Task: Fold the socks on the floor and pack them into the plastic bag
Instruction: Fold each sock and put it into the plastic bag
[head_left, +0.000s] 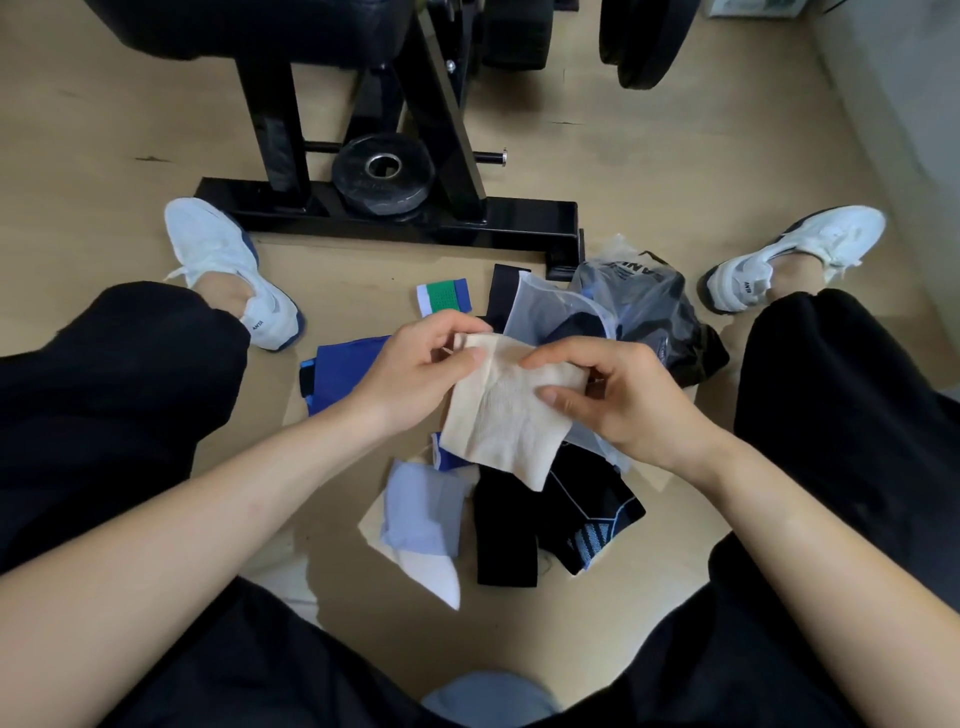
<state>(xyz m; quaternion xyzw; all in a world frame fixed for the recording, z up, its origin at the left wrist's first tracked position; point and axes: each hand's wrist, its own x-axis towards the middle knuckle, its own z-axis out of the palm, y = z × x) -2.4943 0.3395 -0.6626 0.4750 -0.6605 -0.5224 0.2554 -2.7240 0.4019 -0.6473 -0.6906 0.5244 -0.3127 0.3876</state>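
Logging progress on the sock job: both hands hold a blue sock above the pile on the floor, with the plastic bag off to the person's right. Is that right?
Not quite. The sock is beige, not blue, as the head view shows. The rest stands: the left hand and right hand hold it above the pile, with the plastic bag to the person's right.

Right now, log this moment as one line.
stage: folding | left hand: pinches beige knit sock | right hand: pinches same sock | translucent plastic bag: beyond hands | black socks: loose, unpacked
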